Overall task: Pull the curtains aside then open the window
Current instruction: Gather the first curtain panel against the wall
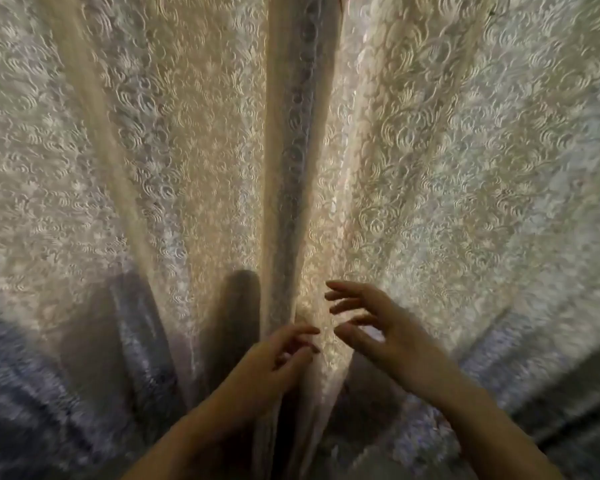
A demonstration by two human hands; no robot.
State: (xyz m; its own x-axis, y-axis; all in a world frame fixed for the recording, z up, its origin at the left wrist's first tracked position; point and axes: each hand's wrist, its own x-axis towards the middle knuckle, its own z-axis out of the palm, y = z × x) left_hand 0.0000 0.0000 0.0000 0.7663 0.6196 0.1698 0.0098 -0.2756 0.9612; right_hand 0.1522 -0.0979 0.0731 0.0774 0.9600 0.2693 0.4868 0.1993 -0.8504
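Observation:
Two cream curtains with a raised swirl pattern fill the view: the left curtain (146, 161) and the right curtain (447, 161). They meet in overlapping vertical folds at the centre. My left hand (278, 358) is at the central fold, low down, fingers curled with the tips touching the cloth's edge. My right hand (378, 327) hovers just to the right of the seam, fingers spread and bent, holding nothing. The window is hidden behind the curtains.
Light glows through the cloth at the middle. The lower corners of the view are dark and blurred, with a dark band (575, 420) at the bottom right. Shadows of the arms fall on the lower left folds (236, 313).

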